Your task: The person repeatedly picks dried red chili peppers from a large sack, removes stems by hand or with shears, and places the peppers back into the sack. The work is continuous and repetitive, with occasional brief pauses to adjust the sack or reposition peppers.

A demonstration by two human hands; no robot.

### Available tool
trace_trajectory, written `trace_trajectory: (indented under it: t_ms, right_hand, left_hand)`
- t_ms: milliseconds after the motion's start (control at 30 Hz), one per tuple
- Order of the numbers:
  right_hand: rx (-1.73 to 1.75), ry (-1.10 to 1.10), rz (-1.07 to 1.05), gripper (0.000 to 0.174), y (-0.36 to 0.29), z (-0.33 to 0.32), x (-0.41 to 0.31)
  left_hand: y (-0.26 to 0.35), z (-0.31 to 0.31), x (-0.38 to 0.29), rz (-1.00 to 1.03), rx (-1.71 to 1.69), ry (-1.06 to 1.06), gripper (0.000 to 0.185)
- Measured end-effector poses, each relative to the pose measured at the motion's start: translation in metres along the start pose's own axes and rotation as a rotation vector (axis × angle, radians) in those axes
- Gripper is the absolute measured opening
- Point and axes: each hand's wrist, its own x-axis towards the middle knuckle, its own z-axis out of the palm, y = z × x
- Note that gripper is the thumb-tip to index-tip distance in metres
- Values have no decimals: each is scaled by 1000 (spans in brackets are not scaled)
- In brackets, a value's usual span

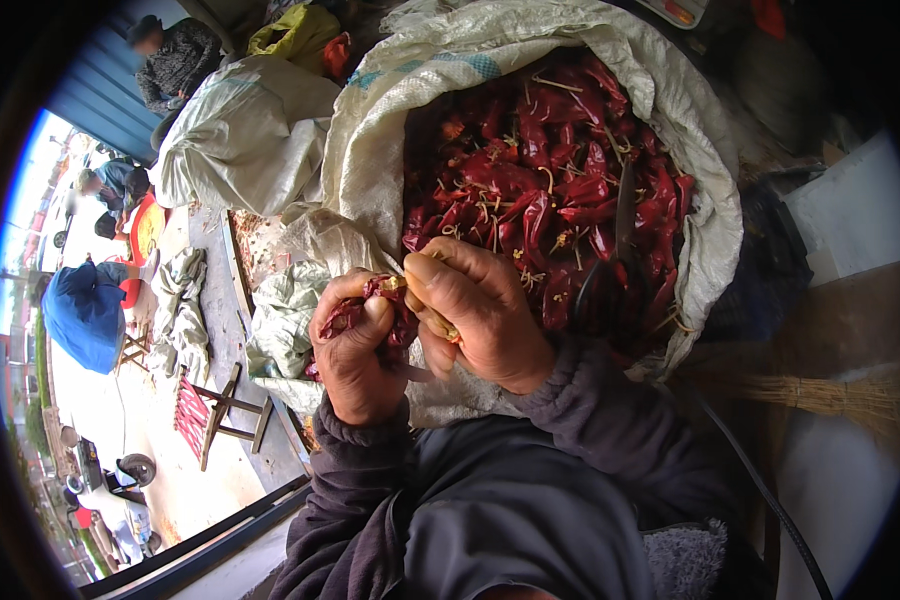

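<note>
My left hand (pixel 360 349) is closed around several dried red chili peppers (pixel 397 319), their stem ends turned towards my right hand. My right hand (pixel 472 311) is beside it, fingers and thumb pinched together on yellowish pepper stems (pixel 442 326). Both hands are over the near left edge of a large white woven sack (pixel 375 157), its mouth rolled back. Dark red dried chili peppers (pixel 525 180) with thin pale stems fill the sack. A pair of dark shears or tongs (pixel 624 210) lies on the peppers at the right, partly in shadow.
Full white sacks (pixel 232 142) stand at the upper left, with a crumpled sack (pixel 289 322) left of my hands. A folding stool (pixel 221 416) is further left. Several people sit in the background, one in a blue garment (pixel 82 315). A straw broom (pixel 817 394) lies at the right.
</note>
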Motion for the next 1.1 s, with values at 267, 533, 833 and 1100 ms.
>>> trace_trajectory:
  t_ms: [267,533,833,1100]
  right_hand:
    - [328,-43,153,25,4,12,-5]
    - [254,-62,-276,25,-48,-35,8]
    - [259,-9,-12,17,-32,-47,-21]
    - [233,222,27,20,-45,-61,-43]
  left_hand:
    - [7,-9,-11,-39,-156,-31,24]
    - [7,-73,-8,24,-124,251,24]
    - [-6,-200,14,151,327,546,20]
    - [-23,-250,37,203,863,779,51]
